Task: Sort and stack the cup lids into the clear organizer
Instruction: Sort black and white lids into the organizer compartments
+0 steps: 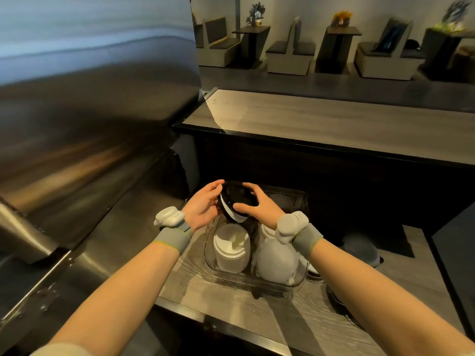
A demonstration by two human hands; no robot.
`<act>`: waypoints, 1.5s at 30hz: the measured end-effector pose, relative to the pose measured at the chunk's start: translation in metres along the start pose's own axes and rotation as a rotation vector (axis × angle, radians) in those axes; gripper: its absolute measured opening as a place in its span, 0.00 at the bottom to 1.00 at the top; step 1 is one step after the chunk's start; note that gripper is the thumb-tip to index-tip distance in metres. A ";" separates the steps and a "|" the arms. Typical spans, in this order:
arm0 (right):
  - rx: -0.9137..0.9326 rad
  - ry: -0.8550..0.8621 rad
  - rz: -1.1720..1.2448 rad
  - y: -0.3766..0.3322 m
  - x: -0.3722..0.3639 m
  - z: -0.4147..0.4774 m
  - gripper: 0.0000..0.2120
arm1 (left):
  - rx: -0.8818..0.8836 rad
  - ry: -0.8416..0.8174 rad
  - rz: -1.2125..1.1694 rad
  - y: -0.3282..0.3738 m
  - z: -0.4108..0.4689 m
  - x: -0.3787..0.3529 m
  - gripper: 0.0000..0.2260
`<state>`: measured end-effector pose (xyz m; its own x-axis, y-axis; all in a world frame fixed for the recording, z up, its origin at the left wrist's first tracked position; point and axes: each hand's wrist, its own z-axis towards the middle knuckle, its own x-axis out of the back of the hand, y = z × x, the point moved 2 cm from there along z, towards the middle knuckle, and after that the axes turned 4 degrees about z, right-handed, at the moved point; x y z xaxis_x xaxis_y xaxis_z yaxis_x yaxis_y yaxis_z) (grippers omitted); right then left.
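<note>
A stack of black cup lids (237, 199), with a white lid showing in it, is tilted above the far left part of the clear organizer (257, 283). My left hand (205, 206) grips the stack from the left and my right hand (257, 204) from the right. In the organizer's near left compartment stands a stack of white lids (231, 247). The near right compartment holds pale grey lids (276, 260). More white lids (267, 231) show behind them, partly hidden by my right wrist.
The organizer stands on a wood-grain shelf (295, 322). A grey domed object (362, 249) and dark lids (336, 301) lie to its right. A steel machine (77, 124) fills the left. A raised counter (334, 124) runs behind, with café seating beyond.
</note>
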<state>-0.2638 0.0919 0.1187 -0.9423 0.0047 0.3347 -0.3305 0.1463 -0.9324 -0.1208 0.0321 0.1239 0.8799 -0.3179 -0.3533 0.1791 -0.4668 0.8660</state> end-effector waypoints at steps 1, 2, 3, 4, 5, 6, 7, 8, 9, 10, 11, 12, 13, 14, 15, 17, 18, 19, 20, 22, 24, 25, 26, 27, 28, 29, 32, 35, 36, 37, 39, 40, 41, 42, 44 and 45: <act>-0.020 0.001 0.031 -0.001 -0.003 0.006 0.33 | -0.008 -0.021 0.005 0.002 0.003 0.002 0.11; -0.042 0.005 0.067 -0.001 -0.005 0.012 0.32 | -0.015 -0.039 0.010 0.004 0.006 0.004 0.12; -0.063 0.011 0.111 -0.001 -0.007 0.019 0.31 | -0.019 -0.054 0.013 0.007 0.009 0.005 0.12; -0.082 0.018 0.169 -0.003 -0.009 0.025 0.30 | -0.023 -0.060 0.021 0.010 0.012 0.007 0.12; -0.099 0.031 0.237 -0.006 -0.010 0.029 0.29 | -0.028 -0.054 0.032 0.012 0.015 0.010 0.12; -0.116 0.046 0.325 -0.009 -0.009 0.034 0.28 | -0.030 -0.041 0.050 0.015 0.019 0.013 0.13; -0.142 0.069 0.409 -0.012 -0.007 0.037 0.27 | -0.027 -0.022 0.062 0.017 0.022 0.016 0.14; -0.165 0.087 0.471 -0.012 -0.005 0.042 0.27 | -0.021 0.007 0.059 0.019 0.028 0.021 0.14; -0.174 0.098 0.456 -0.010 0.000 0.042 0.27 | -0.014 0.047 0.033 0.020 0.030 0.025 0.15; -0.172 0.090 0.348 -0.005 0.005 0.047 0.28 | -0.007 0.095 -0.007 0.022 0.036 0.032 0.15; -0.172 0.059 0.183 -0.001 0.009 0.051 0.29 | -0.004 0.141 -0.056 0.024 0.041 0.038 0.14; -0.182 0.020 -0.003 0.005 0.013 0.055 0.30 | -0.005 0.182 -0.095 0.027 0.046 0.044 0.13; -0.202 -0.018 -0.166 0.011 0.014 0.058 0.31 | -0.008 0.213 -0.120 0.030 0.050 0.049 0.11; -0.225 -0.043 -0.301 0.017 0.015 0.063 0.32 | -0.014 0.234 -0.128 0.033 0.054 0.052 0.11; -0.228 -0.055 -0.413 0.023 0.014 0.064 0.33 | -0.022 0.245 -0.131 0.034 0.054 0.053 0.11; -0.170 -0.085 -0.624 0.028 0.005 0.073 0.34 | -0.032 0.249 -0.136 0.038 0.058 0.055 0.11; -0.134 -0.122 -0.711 0.030 -0.001 0.077 0.34 | -0.032 0.243 -0.137 0.039 0.060 0.056 0.11; -0.119 -0.169 -0.788 0.033 -0.007 0.080 0.34 | -0.029 0.225 -0.133 0.039 0.061 0.056 0.12; -0.124 -0.210 -0.851 0.037 -0.013 0.084 0.34 | -0.024 0.205 -0.121 0.039 0.062 0.057 0.13; -0.145 -0.257 -0.976 0.042 -0.019 0.088 0.32 | -0.014 0.158 -0.099 0.039 0.063 0.057 0.15; -0.163 -0.301 -1.051 0.045 -0.021 0.090 0.28 | -0.011 0.131 -0.082 0.038 0.063 0.058 0.17; -0.170 -0.317 -1.052 0.045 -0.019 0.091 0.25 | -0.011 0.121 -0.070 0.038 0.062 0.057 0.17; -0.174 -0.321 -1.025 0.043 -0.018 0.091 0.23 | -0.011 0.111 -0.060 0.038 0.063 0.057 0.17; -0.167 -0.292 -0.969 0.040 -0.017 0.092 0.20 | -0.010 0.103 -0.051 0.038 0.062 0.057 0.16; -0.143 -0.220 -0.877 0.036 -0.013 0.091 0.17 | -0.006 0.098 -0.046 0.036 0.062 0.057 0.16; -0.099 -0.114 -0.757 0.030 -0.009 0.090 0.15 | -0.001 0.098 -0.042 0.036 0.062 0.056 0.15; 0.009 0.040 -0.211 0.003 -0.002 0.077 0.16 | 0.007 0.067 -0.020 0.033 0.058 0.047 0.16; 0.027 -0.082 -0.073 -0.012 -0.012 0.062 0.31 | 0.017 0.009 0.008 0.029 0.051 0.033 0.14; 0.037 -0.073 -0.110 -0.012 -0.014 0.059 0.34 | 0.014 -0.014 0.021 0.028 0.048 0.030 0.14; 0.050 -0.040 -0.138 -0.011 -0.014 0.057 0.36 | 0.008 -0.023 0.048 0.027 0.046 0.027 0.13; 0.057 0.013 -0.133 -0.010 -0.011 0.049 0.36 | -0.014 -0.002 0.101 0.023 0.040 0.025 0.13; 0.057 0.019 -0.120 -0.009 -0.008 0.045 0.36 | -0.026 0.024 0.098 0.021 0.038 0.025 0.13; 0.059 0.008 -0.116 -0.007 -0.006 0.040 0.36 | -0.038 0.059 0.076 0.020 0.035 0.027 0.12; 0.069 -0.008 -0.130 -0.004 -0.004 0.034 0.36 | -0.049 0.102 0.040 0.018 0.034 0.029 0.13; 0.097 -0.063 -0.210 0.000 -0.002 0.023 0.38 | -0.074 0.180 -0.021 0.019 0.034 0.036 0.15; 0.116 -0.110 -0.283 0.002 -0.003 0.016 0.38 | -0.086 0.216 -0.034 0.019 0.032 0.038 0.16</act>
<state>-0.2623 0.0768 0.1134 -0.8100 -0.1283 0.5722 -0.5782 0.0124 -0.8158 -0.0976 -0.0157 0.1157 0.9449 -0.1152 -0.3065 0.2387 -0.3988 0.8854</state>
